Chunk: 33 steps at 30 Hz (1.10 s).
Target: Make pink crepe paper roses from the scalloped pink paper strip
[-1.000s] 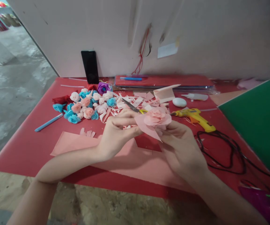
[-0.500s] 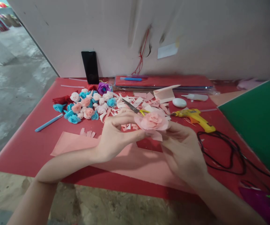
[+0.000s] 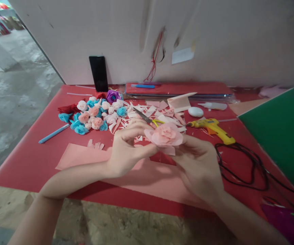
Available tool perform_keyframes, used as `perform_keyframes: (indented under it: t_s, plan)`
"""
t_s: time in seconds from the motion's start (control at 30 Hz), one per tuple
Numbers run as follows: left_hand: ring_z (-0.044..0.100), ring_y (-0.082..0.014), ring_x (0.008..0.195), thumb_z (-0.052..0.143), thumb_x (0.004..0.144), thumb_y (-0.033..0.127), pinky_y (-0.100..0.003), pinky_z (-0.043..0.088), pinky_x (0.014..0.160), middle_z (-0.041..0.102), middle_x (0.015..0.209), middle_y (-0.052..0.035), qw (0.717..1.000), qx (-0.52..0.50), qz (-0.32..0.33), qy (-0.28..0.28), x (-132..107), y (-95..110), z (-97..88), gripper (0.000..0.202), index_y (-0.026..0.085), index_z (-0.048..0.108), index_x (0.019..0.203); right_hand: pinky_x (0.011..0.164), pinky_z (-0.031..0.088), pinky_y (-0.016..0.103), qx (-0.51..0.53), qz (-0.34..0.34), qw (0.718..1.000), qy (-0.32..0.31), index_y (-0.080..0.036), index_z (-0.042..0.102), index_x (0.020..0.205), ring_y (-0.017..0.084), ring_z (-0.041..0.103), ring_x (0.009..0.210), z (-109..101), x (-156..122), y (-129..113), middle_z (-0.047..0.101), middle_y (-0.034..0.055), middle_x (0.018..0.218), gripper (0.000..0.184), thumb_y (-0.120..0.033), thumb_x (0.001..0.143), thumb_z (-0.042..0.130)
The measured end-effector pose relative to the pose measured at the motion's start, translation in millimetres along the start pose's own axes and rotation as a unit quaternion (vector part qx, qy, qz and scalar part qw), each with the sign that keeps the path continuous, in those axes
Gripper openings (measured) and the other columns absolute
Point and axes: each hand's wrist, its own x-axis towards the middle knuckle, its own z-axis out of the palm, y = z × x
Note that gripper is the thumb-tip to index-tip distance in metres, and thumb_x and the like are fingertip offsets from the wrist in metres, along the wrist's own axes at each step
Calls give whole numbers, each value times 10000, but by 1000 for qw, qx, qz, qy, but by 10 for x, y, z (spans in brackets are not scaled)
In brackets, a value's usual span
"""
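Observation:
A pink paper rose (image 3: 166, 134) is held up between my two hands above the table. The fingers and thumb of my left hand (image 3: 130, 146) pinch its left edge. My right hand (image 3: 199, 163) grips it from the right and below, partly hiding its base. One loose-looking petal tab hangs under the bloom. Beneath my hands lies a long sheet of pink paper (image 3: 157, 183). Just behind the rose, yellow-handled scissors (image 3: 147, 117) rest on pink paper scraps (image 3: 159, 110).
Finished paper roses (image 3: 93, 117) in several colours lie at left, near a blue pen (image 3: 53, 133). A phone (image 3: 98, 73) leans on the wall. To the right are a yellow glue gun (image 3: 214, 128), its black cord (image 3: 254, 170), a white oval object (image 3: 195, 111) and a green board (image 3: 276, 132).
The rose has turned and tilted slightly in my fingers, shifting a touch to the left. Both hands keep their hold; the things on the table stay put.

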Motion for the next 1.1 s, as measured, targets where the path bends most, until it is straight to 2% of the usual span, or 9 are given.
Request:
perform_keyframes:
  t_s: [0.13, 0.23, 0.37, 0.47, 0.63, 0.8, 0.97, 1.1]
  plan:
    - [522, -147, 676, 665, 618, 123, -328, 438, 704, 602, 631, 13, 1000, -17, 3, 24, 1, -13, -4, 105, 225, 654, 595, 796, 521, 409, -11, 0, 1000, 8, -342, 700, 742, 215, 634, 838, 44, 14, -68, 690, -9, 782, 198, -151, 724, 656]
    - [532, -135, 688, 657, 619, 83, -311, 429, 701, 595, 652, 21, 999, -30, 5, 20, -2, -20, -4, 139, 222, 652, 618, 767, 520, 390, -26, -1, 1000, 17, -339, 701, 750, 205, 627, 791, 60, 14, -86, 678, -11, 770, 207, -145, 679, 693]
    - [526, -129, 687, 641, 632, 52, -308, 415, 716, 584, 639, 27, 1000, -19, 12, 4, -18, -12, -1, 164, 212, 618, 599, 717, 517, 377, -32, -5, 999, 24, -351, 695, 762, 195, 609, 748, 40, 0, -42, 666, -10, 760, 151, -204, 728, 683]
    - [529, -130, 694, 655, 633, 60, -302, 416, 711, 587, 653, 29, 1000, -27, -12, -3, -28, 3, 1, 170, 211, 590, 590, 711, 523, 359, -14, 9, 1000, 20, -339, 690, 741, 191, 617, 761, 16, -7, -17, 661, -13, 757, 144, -196, 738, 676]
    - [558, -131, 705, 699, 631, 127, -290, 434, 705, 606, 680, 20, 997, -38, -68, -14, -19, 39, 9, 124, 200, 602, 608, 522, 510, 258, 60, 79, 995, -13, -316, 682, 730, 151, 627, 640, -14, 1, -16, 656, -30, 686, 88, -232, 753, 665]
    - [558, -151, 716, 724, 654, 237, -314, 443, 719, 618, 686, 3, 998, -19, -57, -14, 6, 54, 2, 101, 208, 630, 632, 557, 528, 221, 115, 99, 988, -17, -337, 702, 716, 130, 648, 657, -38, 21, -7, 691, -42, 704, 45, -292, 721, 710]
    - [561, -163, 718, 751, 651, 315, -341, 467, 727, 617, 682, -6, 998, -15, -64, -14, 13, 38, -7, 164, 207, 631, 626, 593, 523, 235, 96, 84, 992, -15, -340, 698, 729, 130, 640, 671, -40, 26, -5, 682, -44, 705, 57, -288, 750, 684]
    - [567, -176, 730, 753, 651, 332, -354, 485, 733, 627, 694, -8, 998, -5, -56, -6, 4, 32, -6, 173, 215, 627, 632, 591, 506, 273, 28, 54, 998, 10, -310, 676, 688, 154, 606, 659, -24, 11, -48, 636, -21, 682, 85, -249, 748, 669]
